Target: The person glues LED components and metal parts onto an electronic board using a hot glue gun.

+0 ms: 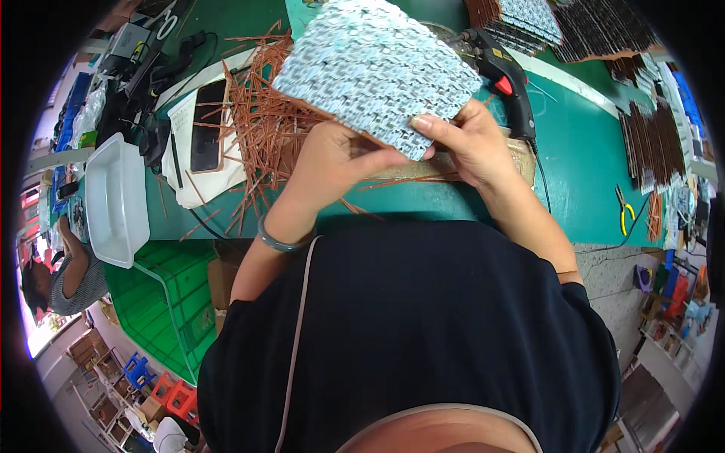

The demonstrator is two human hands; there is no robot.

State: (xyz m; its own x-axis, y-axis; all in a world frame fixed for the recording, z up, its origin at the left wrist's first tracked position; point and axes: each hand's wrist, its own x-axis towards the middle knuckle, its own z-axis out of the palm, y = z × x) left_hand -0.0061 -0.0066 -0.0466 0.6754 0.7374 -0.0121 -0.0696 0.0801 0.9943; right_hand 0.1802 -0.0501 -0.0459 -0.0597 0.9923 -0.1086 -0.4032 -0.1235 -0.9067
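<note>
Both my hands hold up a rectangular circuit board panel (pixel 377 72), tilted over the bench, its face crowded with small pale parts and its edge brown. My left hand (pixel 336 162) grips the lower-left edge, thumb stretched toward the near corner and the other fingers partly hidden underneath. At the lower-right edge, my right hand (pixel 472 143) pinches the panel, thumb on the face and fingers below. Behind and left of the panel lies a tangled heap of thin brown strips (pixel 253 128). Under my hands a brownish block or board (pixel 521 162) is partly covered.
A corded black power tool (pixel 517 106) with a red trigger lies right of the panel. Similar panels are stacked (pixel 529 23) at far right; yellow-handled pliers (pixel 625 211) lie nearer. Left are a phone (pixel 208 128), a white tray (pixel 117 200) and a green crate (pixel 162 309). Another person (pixel 68 275) sits far left.
</note>
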